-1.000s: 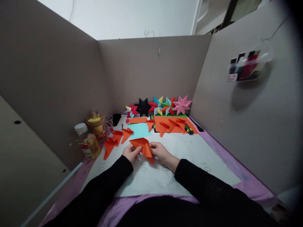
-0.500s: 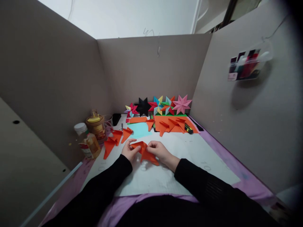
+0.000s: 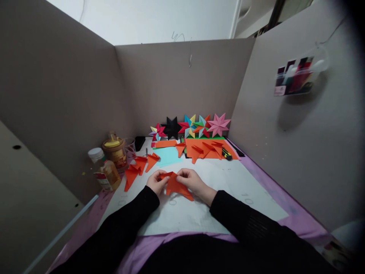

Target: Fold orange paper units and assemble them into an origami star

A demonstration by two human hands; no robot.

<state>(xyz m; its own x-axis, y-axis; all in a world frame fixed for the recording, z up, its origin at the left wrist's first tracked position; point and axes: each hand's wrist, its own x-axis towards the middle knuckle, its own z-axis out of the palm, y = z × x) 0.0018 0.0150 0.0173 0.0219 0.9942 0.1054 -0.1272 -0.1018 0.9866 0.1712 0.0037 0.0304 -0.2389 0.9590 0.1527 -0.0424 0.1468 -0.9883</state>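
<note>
Hands, left (image 3: 156,183) and right (image 3: 191,182), each grip pinching one creased orange paper piece (image 3: 176,186) (pointed, matte).

Grey partition walls (image 3: 182,83) on 3 sides, purple desk cover (image 3: 265,182) (white sheet (image 3: 228,182) on top), pale wall behind.

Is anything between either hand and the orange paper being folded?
Nothing visible. The left hand and the right hand both grip the orange paper directly, above the white sheet; other folded orange pieces lie apart.
</note>
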